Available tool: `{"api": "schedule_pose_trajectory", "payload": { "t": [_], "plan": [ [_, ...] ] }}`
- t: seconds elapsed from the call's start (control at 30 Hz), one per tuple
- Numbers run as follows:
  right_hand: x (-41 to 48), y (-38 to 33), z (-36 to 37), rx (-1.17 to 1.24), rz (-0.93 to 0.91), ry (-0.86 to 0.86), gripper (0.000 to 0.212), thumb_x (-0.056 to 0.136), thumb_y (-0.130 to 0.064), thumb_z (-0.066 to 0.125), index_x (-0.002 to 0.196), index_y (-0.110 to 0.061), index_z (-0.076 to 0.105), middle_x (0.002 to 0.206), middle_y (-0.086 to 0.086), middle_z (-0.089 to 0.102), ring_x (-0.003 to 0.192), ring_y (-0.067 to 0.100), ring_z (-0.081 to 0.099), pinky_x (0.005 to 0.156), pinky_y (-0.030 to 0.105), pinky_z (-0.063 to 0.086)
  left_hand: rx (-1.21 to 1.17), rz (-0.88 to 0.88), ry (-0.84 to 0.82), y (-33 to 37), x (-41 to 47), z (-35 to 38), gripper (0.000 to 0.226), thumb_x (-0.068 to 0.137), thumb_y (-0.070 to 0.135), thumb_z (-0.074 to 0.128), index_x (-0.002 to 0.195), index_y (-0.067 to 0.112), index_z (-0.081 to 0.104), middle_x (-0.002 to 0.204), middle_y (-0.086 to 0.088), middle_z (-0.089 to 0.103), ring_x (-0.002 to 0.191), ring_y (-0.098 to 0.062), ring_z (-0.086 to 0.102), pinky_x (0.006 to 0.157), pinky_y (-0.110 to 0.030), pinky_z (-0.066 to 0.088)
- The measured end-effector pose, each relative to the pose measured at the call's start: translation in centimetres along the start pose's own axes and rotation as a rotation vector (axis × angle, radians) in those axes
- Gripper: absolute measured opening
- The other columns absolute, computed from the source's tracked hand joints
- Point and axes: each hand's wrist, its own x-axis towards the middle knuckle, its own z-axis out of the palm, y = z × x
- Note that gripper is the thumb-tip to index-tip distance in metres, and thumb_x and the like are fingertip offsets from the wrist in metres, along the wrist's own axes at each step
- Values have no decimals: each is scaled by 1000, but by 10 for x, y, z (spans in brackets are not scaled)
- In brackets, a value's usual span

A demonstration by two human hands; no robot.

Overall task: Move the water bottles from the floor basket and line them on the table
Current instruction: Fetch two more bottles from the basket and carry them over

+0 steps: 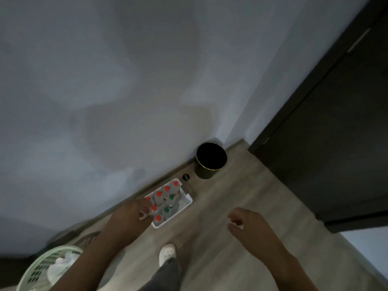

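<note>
A white floor basket [187, 203] stands against the wall and holds several clear water bottles [161, 198] with red caps and two with green caps [171, 196]. My left hand [131, 213] reaches down over the basket's left side, its fingertips curled at a red-capped bottle [154, 208]; whether it grips the bottle I cannot tell. My right hand [247, 223] hovers open above the floor to the right of the basket, fingers loosely curled, holding nothing. No table is in view.
A black round bin [211, 160] stands in the corner beyond the basket, with a small dark cap [185, 177] on the floor beside it. A green laundry basket [42, 267] sits lower left. A dark door [336, 122] is at right. My white shoe [167, 254] is below the basket.
</note>
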Motion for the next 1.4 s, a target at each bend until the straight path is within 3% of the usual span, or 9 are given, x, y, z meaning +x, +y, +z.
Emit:
{"api": "schedule_pose_trajectory", "payload": {
  "t": [0.17,0.3,0.43,0.53,0.63,0.87,1.07,1.4],
  "plan": [
    [84,-14,-17,-66,-55,-101,26,92,-29,54,113,-14,61,109,1,64,100,13,59,90,28,49,-29,-84,25,4,57,-4,29,85,28,66,113,20,63,106,2,67,87,-9,62,79,-20,52],
    [135,-19,-19,-59,-134,-192,29,93,-30,52,120,-20,57,114,-4,61,105,8,56,91,21,44,-30,-165,50,0,83,0,29,85,31,65,113,22,62,107,4,67,88,-8,62,79,-19,52],
    [202,-19,-9,-100,-212,-285,24,92,-29,55,113,-19,59,109,-2,65,100,9,59,87,23,48,-48,-278,107,-6,112,12,30,86,32,64,114,24,61,108,5,65,91,-7,61,76,-16,49],
    [243,-15,5,-137,-259,-344,21,94,-26,54,114,-22,59,106,-6,64,94,3,58,75,11,43,-65,-364,142,-15,130,30,32,85,30,65,115,24,59,110,5,64,91,-7,61,77,-22,53],
    [292,-5,29,-193,-335,-386,16,94,-28,52,108,-24,57,100,-7,62,90,2,57,65,9,38,-109,-475,200,-29,153,61,35,84,27,66,118,21,59,110,2,64,90,-10,61,77,-23,52],
    [388,26,114,-236,-410,-462,33,90,-29,56,122,-22,54,116,-5,63,105,7,59,70,10,34,-231,-647,242,-79,216,149,38,83,24,68,119,16,59,112,-5,63,93,-18,63,81,-32,54],
    [455,55,228,-277,-492,-514,38,90,-26,60,127,-19,51,124,0,58,111,13,58,88,26,51,-242,-704,262,-150,279,239,40,83,27,66,121,16,57,114,-7,61,97,-22,61,82,-35,52],
    [533,111,403,-411,-504,-504,48,88,-28,61,132,-17,44,132,5,49,118,21,53,92,29,45,-201,-703,252,-261,362,365,43,79,25,70,119,15,56,117,-8,59,96,-24,61,81,-35,52]
  ]
}}
